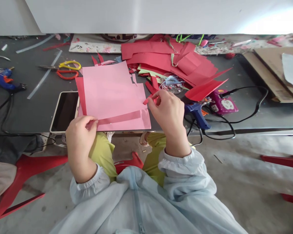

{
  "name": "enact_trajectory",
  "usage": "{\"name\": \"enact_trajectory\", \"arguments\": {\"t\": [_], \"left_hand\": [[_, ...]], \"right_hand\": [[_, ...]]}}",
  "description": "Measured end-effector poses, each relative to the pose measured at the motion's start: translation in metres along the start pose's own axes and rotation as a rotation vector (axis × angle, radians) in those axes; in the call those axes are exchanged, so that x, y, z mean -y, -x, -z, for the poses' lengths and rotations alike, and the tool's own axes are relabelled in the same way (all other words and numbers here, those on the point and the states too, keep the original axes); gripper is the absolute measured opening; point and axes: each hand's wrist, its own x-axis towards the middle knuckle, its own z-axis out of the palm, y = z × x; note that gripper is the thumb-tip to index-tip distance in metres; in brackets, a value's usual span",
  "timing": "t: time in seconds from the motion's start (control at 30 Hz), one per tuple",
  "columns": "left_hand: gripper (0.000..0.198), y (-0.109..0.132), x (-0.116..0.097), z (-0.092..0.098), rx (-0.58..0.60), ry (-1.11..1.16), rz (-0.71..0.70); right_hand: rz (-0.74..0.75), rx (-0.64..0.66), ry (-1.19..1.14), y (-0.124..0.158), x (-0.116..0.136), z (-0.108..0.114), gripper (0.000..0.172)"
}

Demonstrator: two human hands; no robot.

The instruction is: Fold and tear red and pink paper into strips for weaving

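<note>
A large pink paper sheet (109, 91) lies on more pink paper (129, 123) and a red sheet (80, 92) near the table's front edge. My left hand (81, 138) is closed at the front left corner of the pink sheet, thumb and forefinger pinched on its edge. Over the right edge of the pink paper, my right hand (169, 109) is closed in a pinch, and a small red paper strip (147, 99) sticks out from its fingertips. Paper scraps (134, 79) lie beside the top sheet.
Red paper sheets (166, 58) are heaped at the back. Yellow-and-red-handled scissors (67, 68) and a phone (64, 112) lie left. Blue glue guns (197, 113) (5, 79) with cords flank the work. A purple box (223, 102) and cardboard (271, 74) are on the right.
</note>
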Motion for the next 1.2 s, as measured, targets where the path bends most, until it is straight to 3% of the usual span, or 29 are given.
{"name": "enact_trajectory", "arguments": {"t": [0.17,0.23,0.3,0.43,0.53,0.67,0.87,1.03,1.2], "left_hand": [[0.011,-0.001,-0.008,-0.008,0.053,-0.011,-0.042],[0.012,-0.001,-0.012,-0.012,0.042,-0.022,-0.046],[0.013,-0.002,-0.015,-0.016,0.033,-0.023,-0.041],[0.011,-0.003,-0.02,-0.02,0.044,0.001,-0.05],[0.011,-0.003,-0.021,-0.019,0.047,0.014,-0.055],[0.01,-0.004,-0.02,-0.017,0.065,0.025,-0.058],[0.009,-0.003,-0.017,-0.015,0.117,0.038,-0.076],[0.008,-0.001,-0.015,-0.013,0.187,0.058,-0.073],[0.008,0.0,-0.017,-0.01,0.237,0.065,-0.051]], "right_hand": [[0.439,-0.039,-0.095,0.019,0.023,0.002,0.04],[0.685,0.093,-0.088,0.028,0.034,-0.001,0.046],[0.783,0.259,-0.051,0.036,0.043,-0.007,0.046],[0.762,0.51,0.066,0.046,0.056,-0.019,0.038],[0.75,0.569,0.097,0.046,0.06,-0.022,0.049],[0.75,0.58,0.101,0.044,0.058,-0.02,0.042],[0.782,0.532,0.038,0.04,0.05,-0.015,0.035],[0.81,0.48,-0.132,0.036,0.037,-0.009,0.042],[0.757,0.156,-0.173,0.031,0.026,-0.012,0.03]]}}
